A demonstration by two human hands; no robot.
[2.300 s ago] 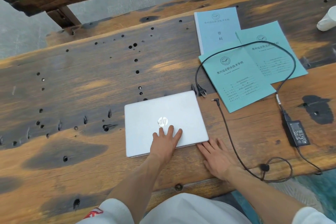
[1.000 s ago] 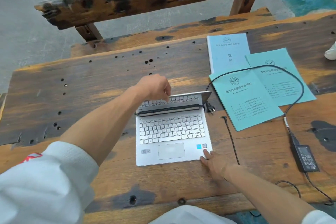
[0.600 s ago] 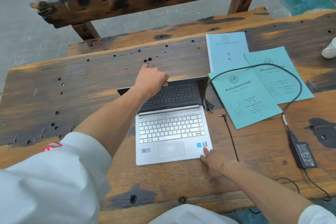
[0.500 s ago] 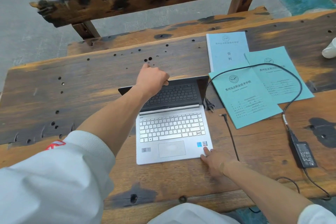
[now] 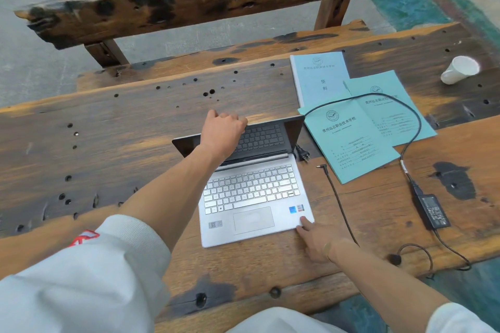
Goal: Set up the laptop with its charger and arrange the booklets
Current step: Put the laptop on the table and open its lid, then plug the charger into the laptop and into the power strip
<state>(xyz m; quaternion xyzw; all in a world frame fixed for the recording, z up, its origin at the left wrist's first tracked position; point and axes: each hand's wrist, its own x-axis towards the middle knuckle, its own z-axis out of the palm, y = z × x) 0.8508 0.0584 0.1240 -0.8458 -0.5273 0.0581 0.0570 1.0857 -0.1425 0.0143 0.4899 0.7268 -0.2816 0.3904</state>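
Observation:
A silver laptop (image 5: 251,197) stands open on the wooden table (image 5: 108,149), its dark screen mirroring the keys. My left hand (image 5: 223,131) grips the top edge of the lid. My right hand (image 5: 315,238) lies flat, fingertips pressing the laptop's front right corner. The black charger brick (image 5: 433,211) rests to the right; its cable (image 5: 416,121) loops over the booklets. The plug (image 5: 304,154) and the thin barrel tip (image 5: 322,167) lie beside the laptop, unconnected. Three booklets overlap at the right: a pale blue one (image 5: 320,76) and two teal ones (image 5: 349,140) (image 5: 389,105).
A white paper cup (image 5: 458,70) lies on its side at the far right. A rough wooden bench (image 5: 189,5) stands beyond the table. The table's near edge runs just before my body. The tabletop has many small holes.
The closed laptop has been opened: my left hand lifted the lid and pushed it back further, while my right hand held the front corner down. Charger and booklets have not moved.

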